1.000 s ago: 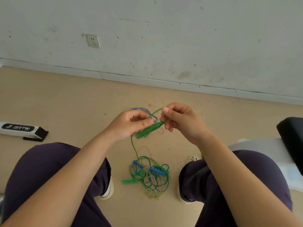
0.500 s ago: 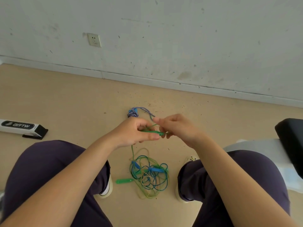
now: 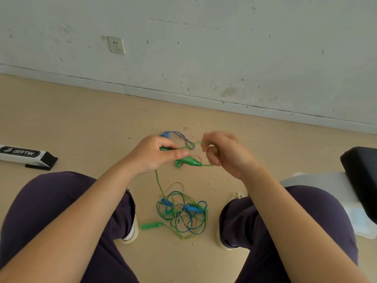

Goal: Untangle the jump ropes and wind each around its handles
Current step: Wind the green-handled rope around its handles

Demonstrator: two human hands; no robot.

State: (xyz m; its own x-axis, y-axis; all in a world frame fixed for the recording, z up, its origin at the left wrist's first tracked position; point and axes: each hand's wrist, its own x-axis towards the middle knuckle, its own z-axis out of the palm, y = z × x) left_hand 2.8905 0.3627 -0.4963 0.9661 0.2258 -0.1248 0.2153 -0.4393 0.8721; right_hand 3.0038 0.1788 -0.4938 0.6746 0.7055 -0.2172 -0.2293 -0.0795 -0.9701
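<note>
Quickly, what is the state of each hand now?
Left hand: closed, gripping the green handle.
Right hand: closed, pinching the green rope.

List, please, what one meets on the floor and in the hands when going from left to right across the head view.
White box with black lettering → left hand → green handle held between the hands → right hand → black cushion at the right edge.
</note>
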